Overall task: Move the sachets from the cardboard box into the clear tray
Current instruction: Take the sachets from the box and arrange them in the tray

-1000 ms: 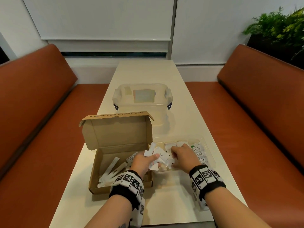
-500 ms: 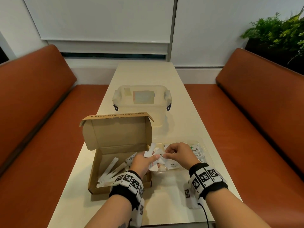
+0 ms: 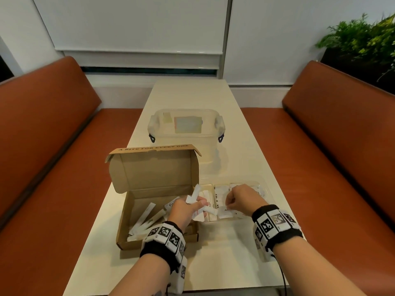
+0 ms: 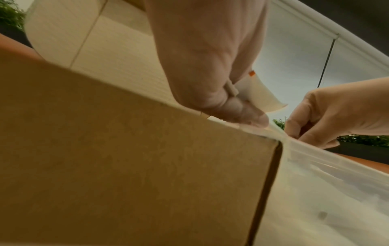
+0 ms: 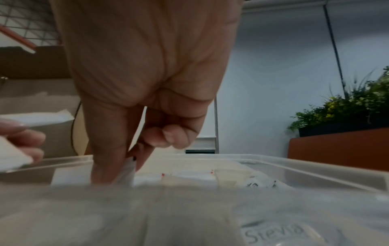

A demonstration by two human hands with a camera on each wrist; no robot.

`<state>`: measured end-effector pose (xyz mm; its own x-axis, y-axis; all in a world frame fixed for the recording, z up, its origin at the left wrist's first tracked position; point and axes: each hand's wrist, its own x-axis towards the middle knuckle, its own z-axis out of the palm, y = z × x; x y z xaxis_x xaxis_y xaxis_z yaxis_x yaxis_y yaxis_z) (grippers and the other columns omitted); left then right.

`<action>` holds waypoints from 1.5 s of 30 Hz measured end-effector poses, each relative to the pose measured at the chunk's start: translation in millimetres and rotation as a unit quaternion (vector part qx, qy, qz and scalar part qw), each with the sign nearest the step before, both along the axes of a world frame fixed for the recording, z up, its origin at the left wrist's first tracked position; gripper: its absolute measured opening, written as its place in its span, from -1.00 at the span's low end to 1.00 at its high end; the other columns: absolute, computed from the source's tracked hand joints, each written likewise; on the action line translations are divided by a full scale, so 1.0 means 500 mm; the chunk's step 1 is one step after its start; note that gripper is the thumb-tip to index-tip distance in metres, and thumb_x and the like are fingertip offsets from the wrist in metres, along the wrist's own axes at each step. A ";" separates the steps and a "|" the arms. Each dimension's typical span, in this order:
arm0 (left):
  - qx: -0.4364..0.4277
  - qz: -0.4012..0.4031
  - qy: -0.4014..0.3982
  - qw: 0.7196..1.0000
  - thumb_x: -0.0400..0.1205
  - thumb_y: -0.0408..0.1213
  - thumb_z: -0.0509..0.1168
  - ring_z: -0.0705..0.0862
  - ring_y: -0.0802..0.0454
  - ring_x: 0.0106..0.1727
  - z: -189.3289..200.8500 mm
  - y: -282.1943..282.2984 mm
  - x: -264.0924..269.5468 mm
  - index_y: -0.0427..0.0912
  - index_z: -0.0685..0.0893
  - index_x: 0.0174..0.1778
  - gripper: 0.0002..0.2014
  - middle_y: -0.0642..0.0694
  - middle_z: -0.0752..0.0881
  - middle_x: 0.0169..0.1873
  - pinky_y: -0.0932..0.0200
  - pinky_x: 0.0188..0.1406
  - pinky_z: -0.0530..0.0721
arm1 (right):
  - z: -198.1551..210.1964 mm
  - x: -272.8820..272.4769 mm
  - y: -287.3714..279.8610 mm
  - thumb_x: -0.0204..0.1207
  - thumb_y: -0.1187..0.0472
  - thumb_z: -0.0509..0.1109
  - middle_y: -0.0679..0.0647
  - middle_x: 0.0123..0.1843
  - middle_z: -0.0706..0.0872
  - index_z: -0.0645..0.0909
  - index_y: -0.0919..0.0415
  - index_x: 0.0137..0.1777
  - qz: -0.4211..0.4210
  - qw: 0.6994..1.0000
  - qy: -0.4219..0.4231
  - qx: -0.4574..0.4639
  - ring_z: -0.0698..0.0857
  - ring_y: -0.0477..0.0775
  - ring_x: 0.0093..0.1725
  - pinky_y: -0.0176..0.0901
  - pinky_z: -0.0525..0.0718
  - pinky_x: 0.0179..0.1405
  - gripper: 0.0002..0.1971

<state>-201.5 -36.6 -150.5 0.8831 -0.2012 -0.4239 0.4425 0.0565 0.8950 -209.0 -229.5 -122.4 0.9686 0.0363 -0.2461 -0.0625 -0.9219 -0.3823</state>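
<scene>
Cardboard box (image 3: 149, 210), lid up, sits near-left on the worktop (image 3: 213, 253) with long sachets (image 3: 145, 218) inside. Left hand (image 3: 183, 212) holds a bunch of sachets (image 3: 197, 201) in a closed grip over its right edge. Right hand (image 3: 241, 199) pinches one sachet (image 3: 225, 212) inside the clear tray (image 3: 264, 186), just right of the box.

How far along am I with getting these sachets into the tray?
Partway. Several white sachets already lie in the clear plastic tray. Your right hand is pinching one sachet into it, and your left hand grips a bunch. A few stick sachets remain in the brown cardboard box.
</scene>
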 end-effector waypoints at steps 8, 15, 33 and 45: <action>0.017 0.004 0.004 1.000 0.51 -0.43 0.47 0.75 -0.25 0.05 -0.012 0.002 0.006 -0.28 0.76 -0.19 -0.98 -0.35 0.79 -0.01 -0.20 0.13 0.71 | -0.028 -0.007 0.005 0.49 0.21 0.41 0.02 -0.04 0.79 0.80 0.06 -0.06 0.012 0.998 -0.037 -0.056 0.73 0.02 -0.03 -0.21 0.68 0.04 -0.86; 0.011 -0.005 -0.005 1.000 0.50 -0.42 0.47 0.76 -0.17 -0.02 -0.016 0.003 0.009 -0.27 0.76 -0.16 -0.96 -0.29 0.80 -0.05 -0.09 0.02 0.75 | -0.051 -0.017 0.011 0.42 0.22 0.42 0.00 -0.10 0.56 0.61 0.16 -0.05 0.039 0.993 -0.090 -0.073 0.43 -0.01 -0.04 -0.18 0.49 -0.12 -0.87; 0.039 -0.023 -0.021 0.999 0.50 -0.39 0.47 0.74 -0.04 -0.15 -0.015 0.004 0.012 -0.25 0.77 -0.15 -0.95 -0.20 0.80 -0.12 0.22 -0.34 0.65 | -0.055 -0.008 0.027 0.40 0.18 0.43 0.02 -0.05 0.69 0.48 0.05 -0.15 0.067 0.990 -0.076 -0.100 0.38 -0.02 -0.07 -0.20 0.37 -0.19 -0.85; 0.025 -0.009 -0.041 0.999 0.48 -0.35 0.50 0.75 -0.18 -0.11 -0.017 0.000 0.017 -0.18 0.75 -0.13 -0.90 -0.23 0.79 -0.17 -0.03 -0.06 0.68 | -0.018 -0.022 0.060 0.32 0.10 0.61 -0.14 -0.26 0.62 0.66 0.09 -0.10 0.016 0.986 -0.068 0.150 0.49 -0.29 -0.33 -0.48 0.41 -0.33 -0.77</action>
